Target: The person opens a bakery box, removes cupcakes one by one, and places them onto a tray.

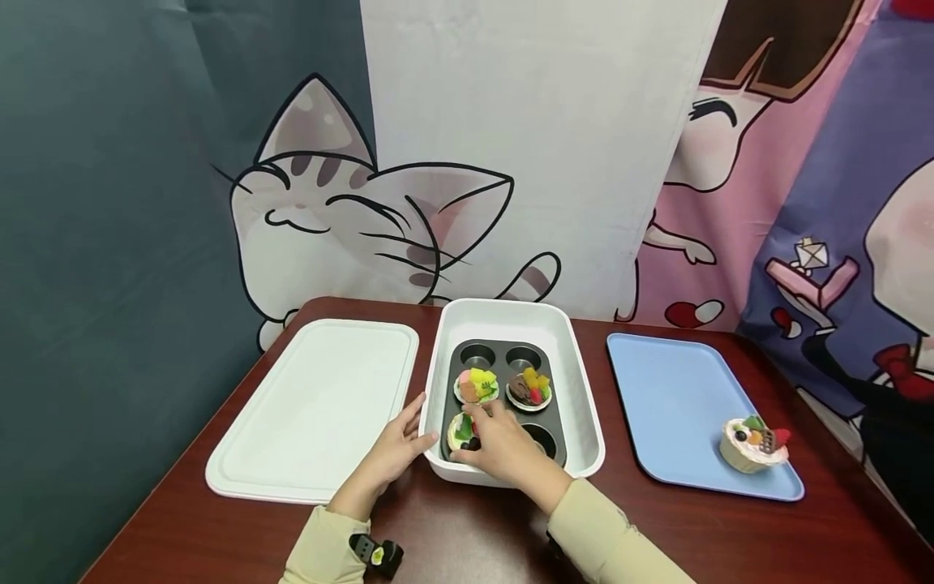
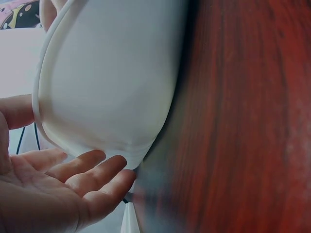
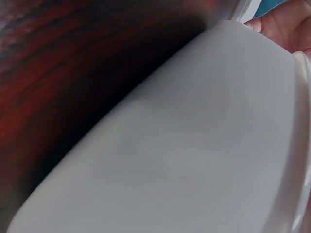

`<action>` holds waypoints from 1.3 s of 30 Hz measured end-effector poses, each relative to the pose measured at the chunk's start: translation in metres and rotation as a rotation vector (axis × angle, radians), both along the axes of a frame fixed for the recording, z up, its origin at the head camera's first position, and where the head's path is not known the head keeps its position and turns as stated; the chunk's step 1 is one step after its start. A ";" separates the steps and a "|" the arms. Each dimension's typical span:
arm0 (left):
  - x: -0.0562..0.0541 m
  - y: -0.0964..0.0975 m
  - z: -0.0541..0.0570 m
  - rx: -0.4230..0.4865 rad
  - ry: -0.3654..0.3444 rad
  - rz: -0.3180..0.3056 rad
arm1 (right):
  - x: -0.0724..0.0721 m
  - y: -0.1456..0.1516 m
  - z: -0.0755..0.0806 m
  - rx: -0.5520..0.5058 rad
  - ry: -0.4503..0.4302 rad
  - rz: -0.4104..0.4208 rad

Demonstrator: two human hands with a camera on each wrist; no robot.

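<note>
A white plastic basin (image 1: pixel 589 422) holds a dark muffin tin (image 1: pixel 500 350). My left hand (image 1: pixel 394 448) holds the basin's near left corner, thumb over the rim and fingers along the outer wall (image 2: pixel 112 82). Reaching in over the near rim, my right hand (image 1: pixel 506 444) has its thumb and fingertips around a cupcake (image 1: pixel 461 431) with green and dark toppings in the tin's near left cup. That hand partly covers the cupcake. Behind it sit a cupcake with yellow and pink fruit (image 1: pixel 477 385) and a chocolate cupcake with fruit (image 1: pixel 530 388).
A white tray (image 1: pixel 321 405) lies left of the basin on the brown table (image 1: pixel 241 535). To the right, a blue tray (image 1: pixel 664 397) bears a cream cupcake (image 1: pixel 751 446) topped with fruit. A cartoon-printed curtain (image 1: pixel 540 146) hangs behind the table.
</note>
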State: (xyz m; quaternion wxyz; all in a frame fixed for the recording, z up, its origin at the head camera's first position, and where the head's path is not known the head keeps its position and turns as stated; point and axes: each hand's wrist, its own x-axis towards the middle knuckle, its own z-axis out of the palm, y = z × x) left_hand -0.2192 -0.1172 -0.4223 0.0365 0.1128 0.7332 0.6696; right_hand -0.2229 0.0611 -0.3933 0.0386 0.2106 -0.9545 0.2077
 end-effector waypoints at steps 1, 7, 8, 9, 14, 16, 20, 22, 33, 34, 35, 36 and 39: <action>0.000 0.000 0.000 0.000 -0.001 0.000 | -0.001 -0.002 0.000 0.009 -0.007 0.000; 0.002 -0.002 -0.003 0.005 -0.017 0.007 | -0.010 -0.012 -0.003 0.138 -0.041 -0.008; 0.002 -0.002 -0.004 0.006 -0.020 0.008 | -0.010 -0.013 -0.003 0.157 -0.045 -0.009; 0.003 -0.001 -0.004 0.010 -0.023 0.006 | -0.011 -0.013 -0.003 0.172 -0.047 -0.008; 0.004 0.000 -0.006 0.021 -0.026 -0.006 | -0.010 -0.013 -0.005 0.175 -0.006 0.002; 0.005 0.001 -0.007 0.020 -0.025 -0.009 | -0.009 -0.012 -0.007 0.169 0.014 0.003; 0.005 0.001 -0.008 0.020 -0.025 -0.018 | -0.007 -0.009 -0.010 0.148 0.051 0.001; 0.006 0.002 -0.008 0.021 -0.027 -0.023 | -0.006 -0.008 -0.012 0.141 0.075 0.004; 0.003 0.002 -0.004 0.017 -0.026 -0.020 | 0.002 -0.008 0.008 0.154 0.335 0.020; 0.002 0.001 -0.003 0.017 -0.022 -0.016 | 0.003 -0.008 0.013 0.148 0.358 0.019; 0.002 0.001 -0.002 0.018 -0.019 -0.010 | 0.004 -0.007 0.017 0.144 0.379 0.016; 0.001 0.001 -0.002 0.018 -0.015 -0.006 | 0.005 -0.007 0.020 0.141 0.396 0.013; -0.001 0.000 -0.001 0.025 -0.010 0.004 | 0.007 -0.003 0.028 0.138 0.419 -0.004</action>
